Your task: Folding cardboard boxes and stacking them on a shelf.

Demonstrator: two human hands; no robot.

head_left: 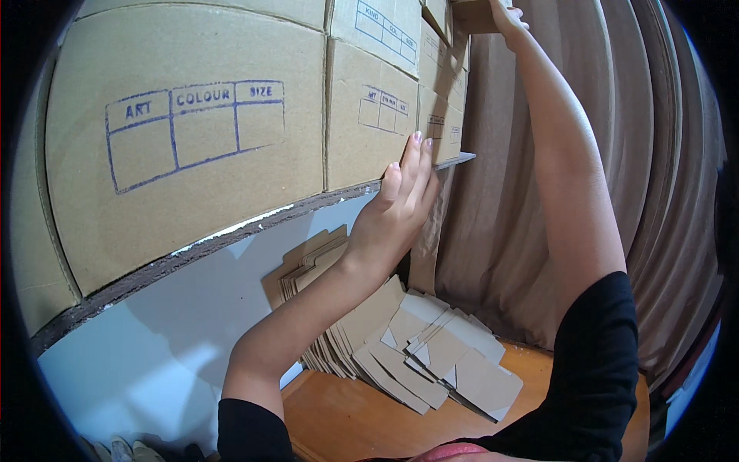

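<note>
My left hand (402,189) is raised with its fingers stretched out and slightly apart. It lies against or just in front of the lower cardboard box (366,154) near the right end of the stack. Up at the top edge, my right hand (508,21) has its fingers bent at the side of a small brown cardboard box (475,18). The upper frame edge cuts off part of that hand and box. Further stacked boxes (443,115) stand behind my left fingertips. A large box (200,146) with a printed blue grid fills the left.
The boxes rest on a shelf with a rough dark edge (208,235). Below, flattened cardboard pieces (416,339) lie piled on an orange-brown wooden surface (339,408), by a pale wall (162,331). A brown curtain (500,208) hangs at the right. Shoes (123,449) show at lower left.
</note>
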